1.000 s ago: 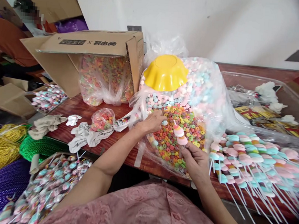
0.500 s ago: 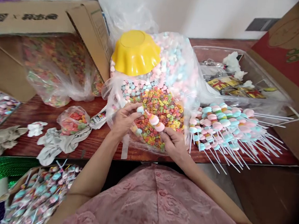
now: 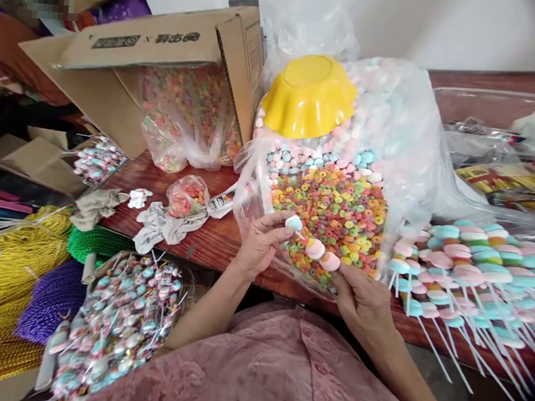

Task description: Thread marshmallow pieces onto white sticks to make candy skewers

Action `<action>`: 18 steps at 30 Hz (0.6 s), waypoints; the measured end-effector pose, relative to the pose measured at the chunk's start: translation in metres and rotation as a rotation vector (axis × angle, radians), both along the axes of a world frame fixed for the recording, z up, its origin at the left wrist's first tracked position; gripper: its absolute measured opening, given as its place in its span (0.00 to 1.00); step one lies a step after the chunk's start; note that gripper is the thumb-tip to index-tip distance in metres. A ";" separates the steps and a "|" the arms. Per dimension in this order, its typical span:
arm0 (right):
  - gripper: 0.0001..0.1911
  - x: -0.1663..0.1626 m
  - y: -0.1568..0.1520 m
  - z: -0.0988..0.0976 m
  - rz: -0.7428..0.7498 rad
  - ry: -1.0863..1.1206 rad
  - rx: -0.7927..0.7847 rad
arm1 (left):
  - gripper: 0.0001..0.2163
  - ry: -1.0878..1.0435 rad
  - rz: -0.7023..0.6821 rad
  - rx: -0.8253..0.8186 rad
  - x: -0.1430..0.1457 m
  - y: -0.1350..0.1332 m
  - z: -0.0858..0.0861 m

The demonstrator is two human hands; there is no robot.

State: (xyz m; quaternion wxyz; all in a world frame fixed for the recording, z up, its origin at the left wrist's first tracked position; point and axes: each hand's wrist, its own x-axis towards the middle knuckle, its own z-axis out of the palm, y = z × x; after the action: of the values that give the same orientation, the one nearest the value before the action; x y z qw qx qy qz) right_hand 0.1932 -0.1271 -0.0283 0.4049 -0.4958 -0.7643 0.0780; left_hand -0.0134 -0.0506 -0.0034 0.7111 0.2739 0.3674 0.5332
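Note:
Between thumb and fingers, my left hand (image 3: 260, 249) pinches a pale blue marshmallow (image 3: 293, 223) at the tip end of a candy skewer. My right hand (image 3: 365, 298) grips the skewer's lower end, mostly hidden by the fingers. Pink-and-white marshmallows (image 3: 315, 249) are threaded on it, with a reddish piece near the tip. Below both hands lies an open plastic bag with colourful gummy rings (image 3: 337, 200). Blue, pink and white marshmallows (image 3: 293, 160) lie behind the rings, under an upturned yellow bowl (image 3: 310, 96).
Finished marshmallow skewers (image 3: 470, 272) are piled at the right, before a clear plastic bin (image 3: 484, 214). A cardboard box (image 3: 178, 42) holds bagged gummy rings. At lower left stand wrapped skewers (image 3: 119, 318) and yellow cord bundles (image 3: 5, 291). Cloth gloves (image 3: 168, 225) lie on the table.
My view has turned left, so everything sits further right and more of the left side shows. The blue marshmallow now appears against the skewer's tip; both hands keep their hold.

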 end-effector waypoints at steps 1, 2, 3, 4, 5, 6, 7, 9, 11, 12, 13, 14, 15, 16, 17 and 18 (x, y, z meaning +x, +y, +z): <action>0.07 0.000 -0.002 0.001 -0.009 0.002 -0.004 | 0.19 -0.002 0.007 0.006 0.002 0.000 0.000; 0.07 0.001 -0.004 0.002 -0.019 0.005 -0.011 | 0.19 -0.001 0.013 0.011 0.003 0.000 -0.001; 0.08 0.001 -0.005 0.003 -0.029 0.010 -0.019 | 0.20 0.002 0.017 0.015 0.005 0.000 -0.002; 0.08 0.002 -0.007 0.004 -0.038 0.015 -0.028 | 0.20 0.007 0.013 0.013 0.007 0.000 -0.004; 0.09 0.003 -0.008 0.005 -0.048 0.016 -0.033 | 0.20 0.013 0.008 0.008 0.008 0.000 -0.005; 0.09 0.004 -0.009 0.006 -0.059 0.015 -0.033 | 0.21 0.017 0.004 0.004 0.009 0.000 -0.007; 0.09 0.005 -0.009 0.006 -0.070 0.012 -0.034 | 0.21 0.018 0.004 0.004 0.010 0.001 -0.009; 0.09 0.006 -0.010 0.006 -0.082 0.004 -0.036 | 0.21 0.015 0.011 0.019 0.011 0.000 -0.011; 0.09 0.007 -0.011 0.004 -0.080 0.000 -0.051 | 0.20 0.016 0.010 0.035 0.013 0.000 -0.013; 0.09 0.007 -0.012 0.002 -0.075 -0.001 -0.060 | 0.20 0.023 0.007 0.039 0.013 -0.001 -0.014; 0.09 0.008 -0.012 0.001 -0.071 -0.003 -0.069 | 0.20 0.034 0.009 0.043 0.014 -0.002 -0.015; 0.09 0.008 -0.012 -0.001 -0.067 -0.009 -0.075 | 0.20 0.050 0.012 0.048 0.014 -0.003 -0.015; 0.09 0.008 -0.013 -0.002 -0.062 -0.022 -0.081 | 0.20 0.071 0.018 0.059 0.015 -0.003 -0.016; 0.09 0.008 -0.013 -0.003 -0.058 -0.042 -0.083 | 0.19 0.100 0.031 0.083 0.015 -0.004 -0.018; 0.10 0.008 -0.013 -0.004 -0.056 -0.072 -0.085 | 0.18 0.137 0.054 0.130 0.016 -0.004 -0.019; 0.11 0.008 -0.013 -0.004 -0.060 -0.112 -0.085 | 0.17 0.190 0.082 0.205 0.016 -0.004 -0.021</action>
State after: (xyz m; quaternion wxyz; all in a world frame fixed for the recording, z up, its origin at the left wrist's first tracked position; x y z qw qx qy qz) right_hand 0.2010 -0.1396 -0.0325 0.3423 -0.5386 -0.7667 0.0703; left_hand 0.0022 -0.0544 -0.0244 0.6190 0.3790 0.3874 0.5684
